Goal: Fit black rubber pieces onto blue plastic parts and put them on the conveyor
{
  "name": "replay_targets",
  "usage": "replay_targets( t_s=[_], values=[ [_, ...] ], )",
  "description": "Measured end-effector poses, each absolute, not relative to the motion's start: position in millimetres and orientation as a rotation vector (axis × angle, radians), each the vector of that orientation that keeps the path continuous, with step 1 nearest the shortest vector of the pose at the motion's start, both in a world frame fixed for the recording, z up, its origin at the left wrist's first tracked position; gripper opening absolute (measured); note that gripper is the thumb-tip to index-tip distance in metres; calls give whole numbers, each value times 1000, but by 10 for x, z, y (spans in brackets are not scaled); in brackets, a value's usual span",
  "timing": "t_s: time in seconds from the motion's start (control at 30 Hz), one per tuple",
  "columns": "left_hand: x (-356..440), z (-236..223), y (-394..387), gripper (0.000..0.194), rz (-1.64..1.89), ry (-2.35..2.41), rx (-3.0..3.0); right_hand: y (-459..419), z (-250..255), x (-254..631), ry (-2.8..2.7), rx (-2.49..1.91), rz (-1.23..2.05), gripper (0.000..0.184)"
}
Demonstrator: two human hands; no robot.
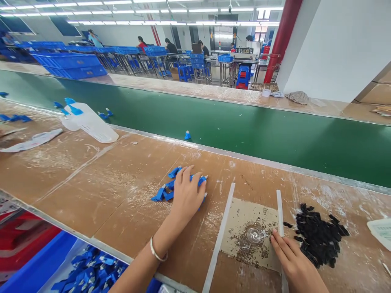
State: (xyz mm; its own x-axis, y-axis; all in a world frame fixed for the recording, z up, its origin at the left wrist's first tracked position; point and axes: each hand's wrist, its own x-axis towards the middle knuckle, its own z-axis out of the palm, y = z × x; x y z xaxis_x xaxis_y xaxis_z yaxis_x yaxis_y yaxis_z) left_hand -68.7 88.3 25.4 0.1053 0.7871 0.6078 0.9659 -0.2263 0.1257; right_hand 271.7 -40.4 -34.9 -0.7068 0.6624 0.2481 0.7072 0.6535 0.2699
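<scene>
My left hand (187,194) reaches over a small pile of blue plastic pieces (165,192) on the brown work surface. Its fingers are apart and curved down among them; nothing shows gripped. My right hand (291,254) is at the right edge of a square beige card (235,219), fingertips pressed together. Whatever they may pinch is hidden. In the middle of the card sits a clear round disc (253,235) in a wet-looking patch with dark specks. White tape strips (224,224) run along both sides of the card. A heap of small black pieces (320,236) lies right of that hand.
A green conveyor belt (220,122) runs behind the surface, with one blue piece (187,135) at its near side. A translucent plastic container (94,124) lies at left. Below the front edge is a bin of blue pieces (88,270). People sit at benches far behind.
</scene>
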Motion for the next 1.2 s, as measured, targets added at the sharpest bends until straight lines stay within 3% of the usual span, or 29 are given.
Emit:
replay_targets(
  t_s=[0.13,0.33,0.57,0.8,1.2],
  values=[
    [-253,295,1024,15,-1040,-1568,-2413,-353,-254,2697,-2788,-1127,-452,52],
    [-37,-101,1072,14,-1378,-1438,-2888,-390,-422,2644,-2598,-1186,-449,50],
    [-150,-237,1064,15,-1405,-1520,-2892,-375,-222,2711,-2650,-1277,-47,57],
    [-123,-218,1043,17,-1407,-1534,-2897,-172,-150,2778,-2285,-1306,158,20],
    [-125,-212,1044,16,-1428,-1547,-2875,-121,140,2247,-2422,-1182,450,33]
  ],
)
